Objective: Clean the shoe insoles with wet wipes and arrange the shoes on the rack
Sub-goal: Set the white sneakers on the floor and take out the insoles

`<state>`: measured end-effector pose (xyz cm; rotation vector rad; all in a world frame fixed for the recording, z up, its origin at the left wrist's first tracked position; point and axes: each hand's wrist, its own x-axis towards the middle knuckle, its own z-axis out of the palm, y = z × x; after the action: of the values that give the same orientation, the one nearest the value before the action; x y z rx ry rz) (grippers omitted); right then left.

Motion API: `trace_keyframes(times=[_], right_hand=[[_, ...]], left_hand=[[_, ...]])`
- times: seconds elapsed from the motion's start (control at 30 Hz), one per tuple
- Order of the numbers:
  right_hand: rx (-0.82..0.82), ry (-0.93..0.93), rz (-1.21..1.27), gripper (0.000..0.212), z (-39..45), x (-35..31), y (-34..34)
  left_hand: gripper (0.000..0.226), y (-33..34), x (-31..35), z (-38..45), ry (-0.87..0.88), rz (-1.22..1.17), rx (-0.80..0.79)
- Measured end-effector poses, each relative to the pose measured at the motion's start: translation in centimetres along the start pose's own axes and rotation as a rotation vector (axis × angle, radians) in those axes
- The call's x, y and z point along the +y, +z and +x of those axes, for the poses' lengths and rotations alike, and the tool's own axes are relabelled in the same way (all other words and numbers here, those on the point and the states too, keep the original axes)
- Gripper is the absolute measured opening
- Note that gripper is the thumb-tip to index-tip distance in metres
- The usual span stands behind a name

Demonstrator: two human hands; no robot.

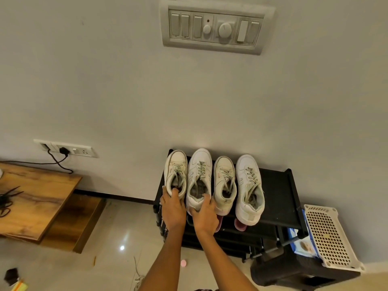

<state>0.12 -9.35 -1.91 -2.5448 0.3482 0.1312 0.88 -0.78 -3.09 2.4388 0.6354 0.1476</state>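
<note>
Several white sneakers stand side by side, toes to the wall, on the top shelf of a black shoe rack (279, 185). My left hand (173, 208) grips the heel of the leftmost sneaker (176, 169), thumb inside its opening. My right hand (204, 215) holds the heel of the second sneaker (199, 175). The third sneaker (224, 181) and the fourth sneaker (249, 185) stand untouched to the right. A blue pack of wet wipes (302, 246) lies below the rack's right end.
A white perforated plastic basket (327, 234) rests on a black stool (294, 269) at the right. Pink footwear (240, 225) peeks from the shelf below. A wooden table (35, 196) with cables stands left. Small litter lies on the tiled floor (117, 238).
</note>
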Motion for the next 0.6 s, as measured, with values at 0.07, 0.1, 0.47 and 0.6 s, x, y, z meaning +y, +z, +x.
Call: trace_keyframes(times=[0.07,0.1,0.47,0.6], right_hand=[[-0.027,-0.007,0.014,0.064,0.3,0.2,0.1],[-0.035,-0.007,0.019,0.063,0.5,0.3,0.1],[0.054,-0.075,0.238,0.036,-0.1,0.8,0.6],[0.034,-0.225,0.200,0.029,-1.0,1.1,0.4]], left_hand=[[0.018,0.1,0.2,0.0,-0.033,-0.041,0.006],[0.018,0.2,0.1,0.0,-0.037,-0.056,0.007],[0.018,-1.2,-1.6,-1.6,-0.108,-0.174,0.072],[0.018,-1.8,-3.6,-3.4,-0.180,-0.280,0.171]])
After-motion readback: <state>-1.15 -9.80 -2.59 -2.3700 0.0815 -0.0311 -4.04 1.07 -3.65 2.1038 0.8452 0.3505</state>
